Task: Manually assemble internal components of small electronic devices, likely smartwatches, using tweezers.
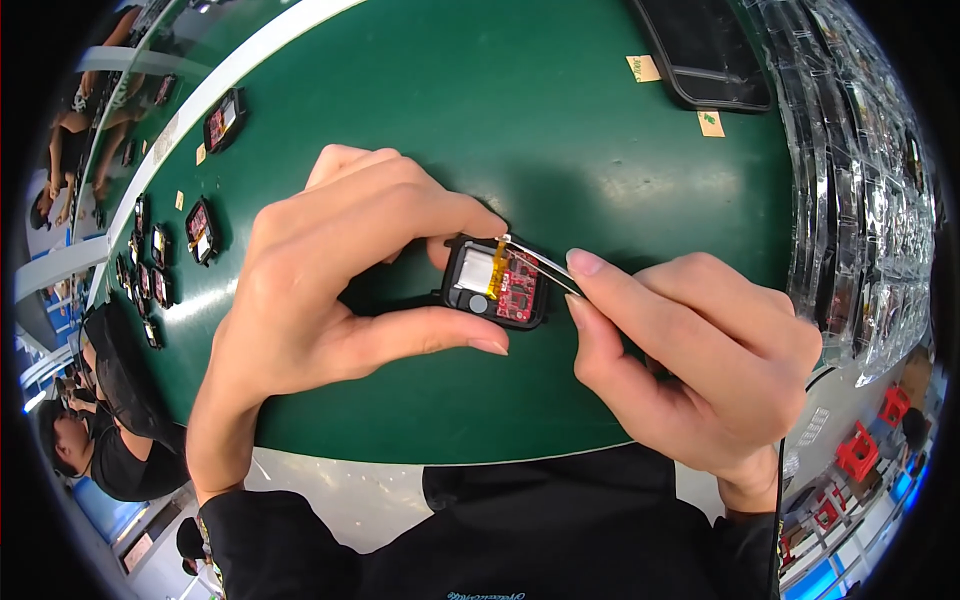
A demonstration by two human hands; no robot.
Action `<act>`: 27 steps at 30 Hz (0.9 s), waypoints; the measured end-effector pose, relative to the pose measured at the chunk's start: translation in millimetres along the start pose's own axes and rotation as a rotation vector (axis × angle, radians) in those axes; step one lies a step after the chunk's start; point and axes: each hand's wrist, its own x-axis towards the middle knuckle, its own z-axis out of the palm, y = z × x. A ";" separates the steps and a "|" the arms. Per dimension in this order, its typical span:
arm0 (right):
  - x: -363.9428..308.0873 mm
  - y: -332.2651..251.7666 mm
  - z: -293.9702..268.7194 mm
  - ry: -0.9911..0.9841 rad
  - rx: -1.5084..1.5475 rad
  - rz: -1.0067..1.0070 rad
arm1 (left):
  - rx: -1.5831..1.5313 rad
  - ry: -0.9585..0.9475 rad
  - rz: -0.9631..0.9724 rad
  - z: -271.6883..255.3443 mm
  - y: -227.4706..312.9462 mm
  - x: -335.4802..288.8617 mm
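Observation:
A small black device housing (pixel 455 296) lies near the middle of the green table, its inside facing up. It contains a silver battery pouch (pixel 474 268), amber tape (pixel 497 268) and a red circuit board (pixel 518 290). My left hand (pixel 325 270) grips the housing, with the index finger at its top edge and the thumb along the lower edge. Between thumb and index finger, my right hand (pixel 700 355) pinches metal tweezers (pixel 541 262). Their tips touch or nearly touch the housing's top edge, close to my left index fingertip.
Several similar open housings (pixel 201 231) sit on the green table (pixel 400 90) at the left. A black tray (pixel 715 60) lies at the far right beside paper slips (pixel 643 68). Clear plastic trays (pixel 850 200) are stacked along the right edge. Another person (pixel 130 450) sits at the left.

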 end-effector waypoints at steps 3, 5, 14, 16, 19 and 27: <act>1.7 -1.4 -0.5 -0.038 -0.036 -0.018 | 0.002 -0.015 0.005 -1.7 -2.6 -0.3; 1.6 -1.1 -0.2 -0.062 -0.061 -0.035 | -0.016 -0.040 0.029 -3.5 -5.0 -0.4; 4.1 -0.6 -4.1 -0.099 0.153 0.116 | -0.142 -0.129 0.043 -12.9 -15.8 2.1; 4.2 -0.4 -4.1 -0.103 0.157 0.121 | -0.132 -0.140 0.053 -13.7 -16.5 3.4; 5.5 -1.0 -5.2 -0.116 0.166 0.135 | -0.126 -0.143 0.067 -12.9 -16.7 3.3; 5.3 -0.2 -5.9 -0.138 0.148 0.129 | -0.139 -0.131 0.073 -11.4 -15.9 3.8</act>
